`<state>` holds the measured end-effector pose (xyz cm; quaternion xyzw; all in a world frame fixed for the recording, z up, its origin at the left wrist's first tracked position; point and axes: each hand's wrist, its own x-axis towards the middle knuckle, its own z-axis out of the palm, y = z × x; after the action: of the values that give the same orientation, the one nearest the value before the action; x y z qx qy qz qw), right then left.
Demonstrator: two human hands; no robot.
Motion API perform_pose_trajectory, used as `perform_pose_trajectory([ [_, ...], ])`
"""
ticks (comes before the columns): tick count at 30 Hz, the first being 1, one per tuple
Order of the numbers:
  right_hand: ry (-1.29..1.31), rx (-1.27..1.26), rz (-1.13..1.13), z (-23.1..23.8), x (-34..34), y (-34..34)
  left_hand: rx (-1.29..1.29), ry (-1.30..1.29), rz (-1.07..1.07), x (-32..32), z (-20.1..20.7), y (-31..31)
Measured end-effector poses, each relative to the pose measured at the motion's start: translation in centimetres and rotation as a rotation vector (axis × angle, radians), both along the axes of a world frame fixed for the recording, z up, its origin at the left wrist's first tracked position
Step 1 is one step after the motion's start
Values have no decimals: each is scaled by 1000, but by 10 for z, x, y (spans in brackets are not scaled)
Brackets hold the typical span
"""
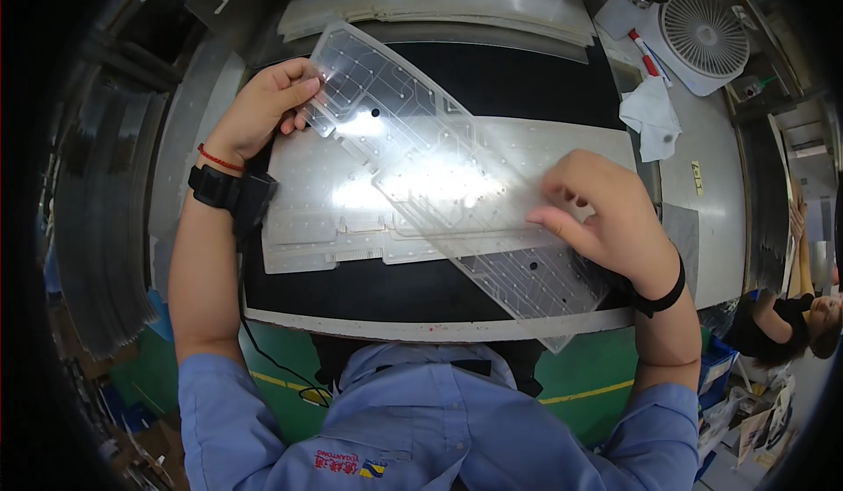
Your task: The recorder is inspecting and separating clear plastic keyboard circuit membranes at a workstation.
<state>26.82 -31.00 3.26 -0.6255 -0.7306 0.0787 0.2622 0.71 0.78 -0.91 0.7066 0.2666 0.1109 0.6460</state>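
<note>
A clear plastic film (421, 96) printed with fine circuit lines and dots slants from the upper left to the lower right. At its upper left edge, my left hand (279, 104) pinches it between thumb and fingers. My right hand (610, 219) is over the film's lower right part, slightly blurred, its fingers curled and the thumb apart from them. I see no grip on the film there. Under the film lies a pale translucent sheet or stack of sheets (299, 197) with a notched front edge, resting on a black mat (527, 83). Bright glare hides part of the film's middle.
More pale sheets (439, 8) are piled at the back. To the right are a white fan (705, 39), a red marker (644, 54) and a white cloth (650, 122). Stacked sheets (101, 219) stand at the left. Another person (777, 328) is at far right.
</note>
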Motion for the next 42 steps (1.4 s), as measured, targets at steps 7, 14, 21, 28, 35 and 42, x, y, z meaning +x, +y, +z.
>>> perform_pose_trajectory([
  [7, 610, -312, -254, -2, 0, 3, -29, -149, 80, -2, -8, 7],
  [14, 801, -340, -289, -15, 16, 5, -25, -259, 135, 0, -4, 5],
  [21, 873, -385, -312, -10, 11, 5, -46, -366, 182, 0, -2, 7],
  [28, 836, -377, -328, -14, 6, 6, -29, -410, 208, 0, 0, 4],
  [35, 828, -372, -317, -12, 3, 5, -12, -309, 208, -2, -5, 10],
  [42, 757, -315, -329, -15, 2, 3, -29, -305, 213, 1, -4, 8],
])
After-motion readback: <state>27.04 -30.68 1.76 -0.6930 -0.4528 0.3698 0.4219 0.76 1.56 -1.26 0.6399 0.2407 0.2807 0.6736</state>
